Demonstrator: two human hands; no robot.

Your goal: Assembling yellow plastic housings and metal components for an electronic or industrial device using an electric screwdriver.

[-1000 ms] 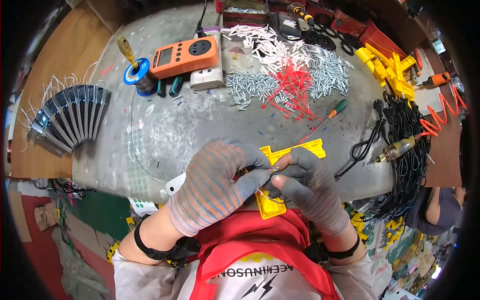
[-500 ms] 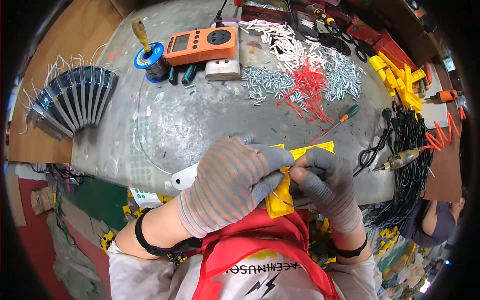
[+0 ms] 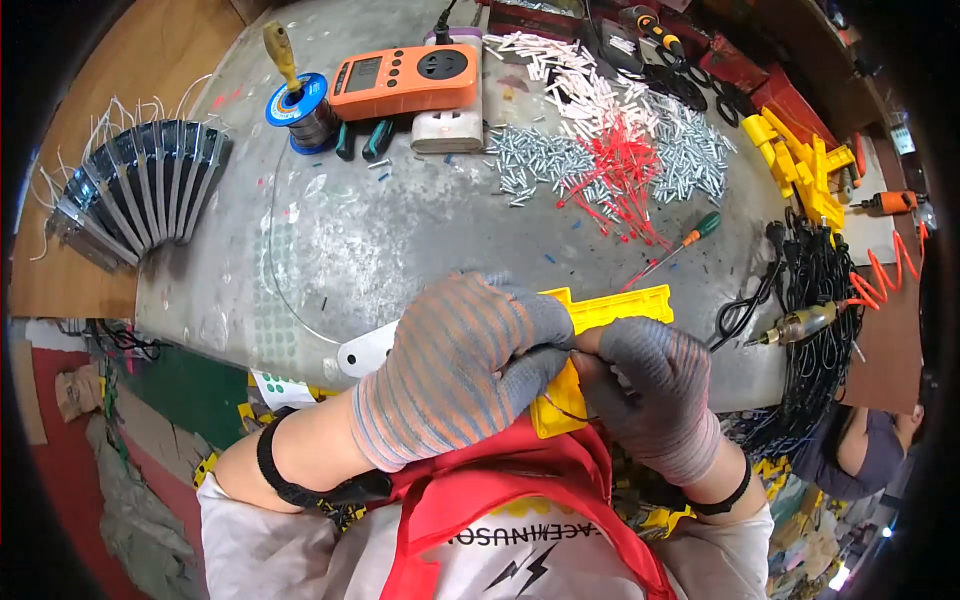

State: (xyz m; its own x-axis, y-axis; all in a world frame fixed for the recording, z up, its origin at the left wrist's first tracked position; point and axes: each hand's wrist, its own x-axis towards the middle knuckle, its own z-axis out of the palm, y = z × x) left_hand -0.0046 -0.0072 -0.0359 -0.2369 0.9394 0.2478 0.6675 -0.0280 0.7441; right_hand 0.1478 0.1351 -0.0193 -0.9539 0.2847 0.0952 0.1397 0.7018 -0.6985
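Both my hands wear grey gloves with orange stripes and meet at the bench's near edge. My left hand (image 3: 465, 350) is closed, thumb and index finger pressed together at the right. Against it, my right hand (image 3: 655, 385) pinches with bare-looking fingertips; what they hold is hidden between them. A yellow plastic housing (image 3: 635, 303) lies beneath the hands, its long arm reaching right and its lower end (image 3: 553, 418) showing between them. A thin wire (image 3: 566, 408) crosses that lower end. Just left of my left hand, a white strip with a hole (image 3: 365, 352) pokes out.
Piles of metal screws (image 3: 535, 165), white sleeves (image 3: 560, 75) and red-wired parts (image 3: 622, 170) lie on the bench (image 3: 430, 230). Behind are an orange meter (image 3: 405, 82) and a solder spool (image 3: 303, 112). A screwdriver (image 3: 700, 228), black cords (image 3: 800, 270) and yellow housings (image 3: 800, 165) lie right.
My right hand has turned so more of its back shows, and its fingertips have closed in against my left hand's. The left hand has shifted slightly. The yellow housing stays nearly in place.
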